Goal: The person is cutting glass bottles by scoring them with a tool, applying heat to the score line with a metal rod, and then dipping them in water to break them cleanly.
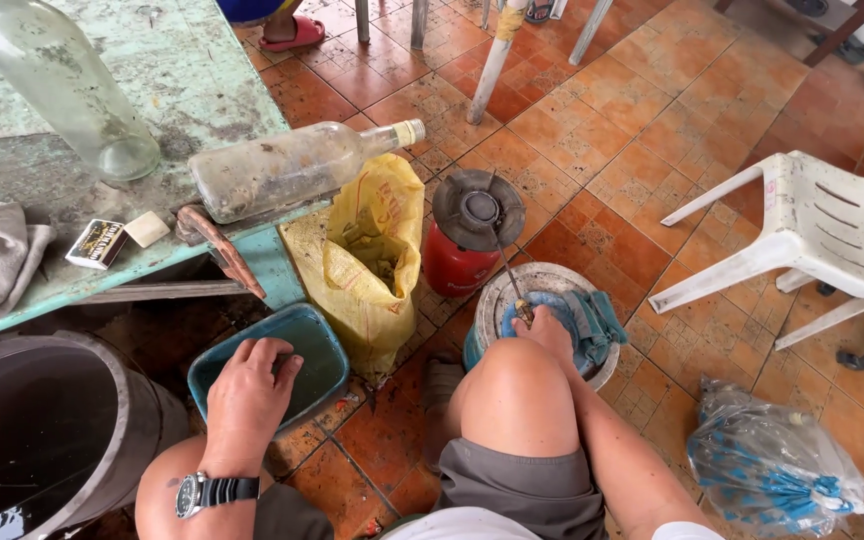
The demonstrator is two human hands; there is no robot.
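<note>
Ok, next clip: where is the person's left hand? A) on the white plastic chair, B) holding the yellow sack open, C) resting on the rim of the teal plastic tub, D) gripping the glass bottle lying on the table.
C: the left hand, the one with the wristwatch, lies over the near rim of the teal tub on the floor, apart from the bottle, sack and chair.

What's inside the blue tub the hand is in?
The left hand dips its fingers into the blue tub. The inside looks dark and flat, maybe water. Whatever lies under the hand is covered, so I cannot tell if it holds anything.
</note>
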